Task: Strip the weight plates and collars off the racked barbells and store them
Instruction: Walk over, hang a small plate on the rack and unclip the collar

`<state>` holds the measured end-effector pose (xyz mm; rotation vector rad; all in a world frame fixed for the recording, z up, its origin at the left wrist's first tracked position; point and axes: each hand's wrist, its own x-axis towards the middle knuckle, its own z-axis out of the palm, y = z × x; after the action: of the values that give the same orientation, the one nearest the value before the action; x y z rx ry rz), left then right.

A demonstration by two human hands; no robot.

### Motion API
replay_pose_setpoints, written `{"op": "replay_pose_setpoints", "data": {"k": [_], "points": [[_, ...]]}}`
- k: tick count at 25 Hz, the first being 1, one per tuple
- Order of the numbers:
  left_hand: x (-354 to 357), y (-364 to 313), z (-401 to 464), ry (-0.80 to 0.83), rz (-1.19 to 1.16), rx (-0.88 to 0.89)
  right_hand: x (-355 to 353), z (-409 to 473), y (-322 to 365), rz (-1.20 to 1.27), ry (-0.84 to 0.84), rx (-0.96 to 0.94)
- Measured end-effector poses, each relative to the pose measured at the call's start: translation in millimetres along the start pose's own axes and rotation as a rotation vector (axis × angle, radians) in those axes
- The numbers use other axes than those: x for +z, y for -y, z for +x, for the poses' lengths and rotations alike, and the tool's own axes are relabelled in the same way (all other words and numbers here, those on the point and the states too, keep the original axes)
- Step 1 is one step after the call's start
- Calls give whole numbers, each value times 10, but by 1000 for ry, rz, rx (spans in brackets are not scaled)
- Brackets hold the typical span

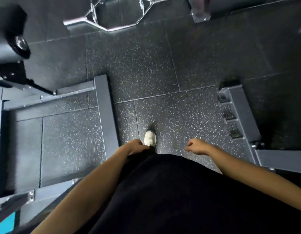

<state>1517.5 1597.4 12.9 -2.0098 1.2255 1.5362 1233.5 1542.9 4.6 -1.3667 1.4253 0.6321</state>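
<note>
Plates and collars: none can be seen here. No racked barbell shows either, so I cannot tell where they are.
How far along: I cannot tell how many plates are off. Both hands carry nothing, so I think the person is walking between the bars and the storing place. There may be more to fetch.
Left hand (135, 146): it hangs low by the dark clothes, fingers loosely bent, with nothing in it. It looks to be just brushing the clothes.
Right hand (197, 146): it hangs out to the side, fingers loosely curled, holding nothing and touching nothing.
Shoe (150, 138): a white shoe steps forward on the floor, between the two hands.
Floor (146, 68): dark rubber tiles with little white specks.
Grey frame (105, 114): a metal base lies on the floor to the left.
Grey stand (242, 115): another metal piece with slots lies to the right.
Hex bar (116, 16): a shiny six-sided bar lies on the floor far ahead, with no plates that I can see.
</note>
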Motion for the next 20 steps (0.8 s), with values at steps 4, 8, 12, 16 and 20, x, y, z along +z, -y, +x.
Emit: {"op": "replay_pose_setpoints", "data": {"k": [4, 8, 12, 16, 20], "points": [[-1292, -512, 551, 11, 50, 73, -1046, 419, 625, 187, -163, -24], [-2127, -1196, 1020, 64, 101, 125, -1847, 845, 967, 283, -248, 4], [-2833, -1993, 1672, 133, 228, 148, -2663, 1398, 1009, 330, -187, 69], [-3671, -3056, 2257, 125, 370, 157, -3889, 1921, 888, 332, -187, 67], [-4547, -4168, 2742, 1, 379, 236, -5290, 2173, 910, 354, -250, 42]]}}
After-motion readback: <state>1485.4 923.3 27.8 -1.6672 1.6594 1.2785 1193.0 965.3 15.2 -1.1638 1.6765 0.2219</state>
